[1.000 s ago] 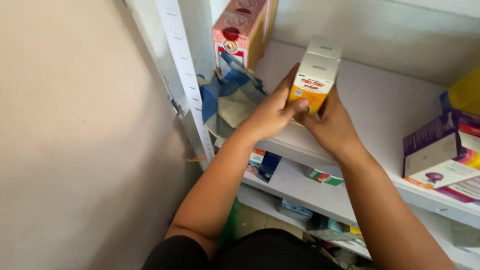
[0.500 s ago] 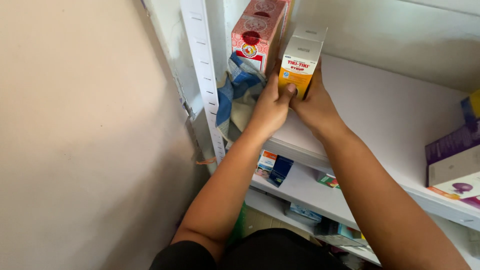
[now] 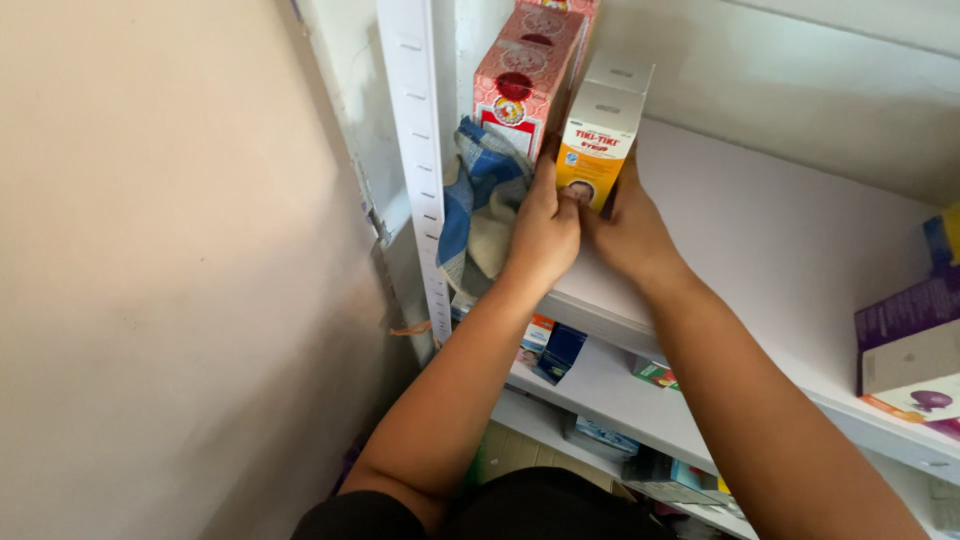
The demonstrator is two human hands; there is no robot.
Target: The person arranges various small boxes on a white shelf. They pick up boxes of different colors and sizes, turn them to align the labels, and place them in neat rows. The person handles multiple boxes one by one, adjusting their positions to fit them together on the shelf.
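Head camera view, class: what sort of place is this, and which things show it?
Probably a pharmacy or small shop's stockroom. White shelves hold many small medicine-style cartons: both hands, left hand and right hand, hold an orange-and-white box beside a red box, with more packets on lower shelves.

A white shelf (image 3: 780, 260) is carrying a red carton (image 3: 520, 90); a white-and-orange box (image 3: 598, 140) beside it; a blue checked cloth (image 3: 480, 200); a purple box (image 3: 905, 345).

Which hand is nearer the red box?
Left. The left hand grips the white-and-orange box on the side facing the red box, just below it; the right hand holds the far side.
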